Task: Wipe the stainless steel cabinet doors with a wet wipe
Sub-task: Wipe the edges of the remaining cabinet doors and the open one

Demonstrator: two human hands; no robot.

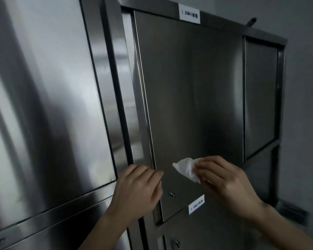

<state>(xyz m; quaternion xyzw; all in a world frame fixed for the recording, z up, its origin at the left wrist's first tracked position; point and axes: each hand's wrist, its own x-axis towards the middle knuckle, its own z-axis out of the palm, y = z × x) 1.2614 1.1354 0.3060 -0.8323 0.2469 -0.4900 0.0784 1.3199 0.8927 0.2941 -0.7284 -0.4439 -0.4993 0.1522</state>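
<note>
Now we see the right hand (228, 179), lower right, pinching the bunched wet wipe (185, 168) pressed low on the cabinet door (188, 87); our left hand (137, 188) curls its fingers on the door's left edge, probably steadying it against the wiping pressure.

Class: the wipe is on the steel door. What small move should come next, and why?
Probably sweep the right hand upward, pressing the wet wipe over the cabinet door. The wipe sits low, above the lock, most of the panel lies above it, and the left hand is at the door's edge.
</note>
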